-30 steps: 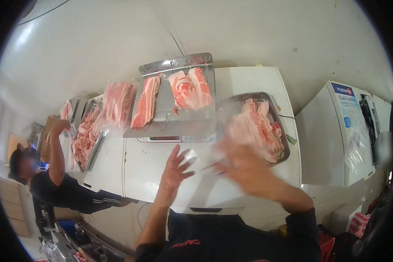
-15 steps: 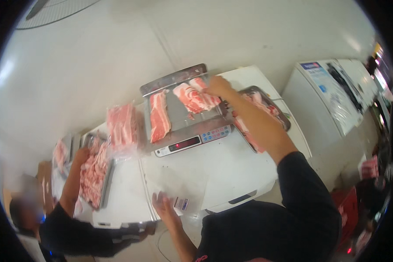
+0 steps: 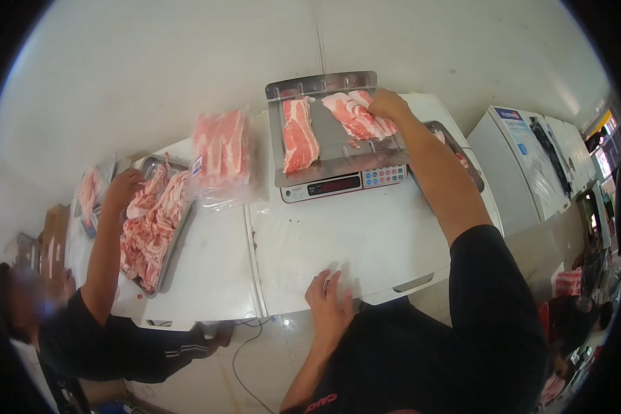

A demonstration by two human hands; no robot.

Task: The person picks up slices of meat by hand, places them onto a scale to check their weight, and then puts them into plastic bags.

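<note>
My right hand (image 3: 389, 105) reaches across to the metal tray (image 3: 334, 160) on top of a digital scale (image 3: 343, 185). Its closed fingers pinch the right edge of the overlapping pork belly slices (image 3: 355, 117). A separate row of pork belly slices (image 3: 299, 138) lies along the tray's left side. Close to the front edge of the white tabletop, my left hand (image 3: 328, 298) is loosely curved with its fingers apart, and I see nothing gripped in it. A clear plastic sheet or bag seems to lie beside its fingertips, hard to make out.
Left of the scale lies a clear bag of sliced meat (image 3: 221, 148). Beyond it, a co-worker's hand (image 3: 123, 190) is at a metal tray of meat pieces (image 3: 152, 234). Another meat tray (image 3: 455, 148), partly behind my forearm, and a white freezer (image 3: 524, 165) are at right.
The view has shifted, so the table and scale appear farther right and higher. My right hand stays at the slices. A printed label beside my left hand no longer shows clearly.
</note>
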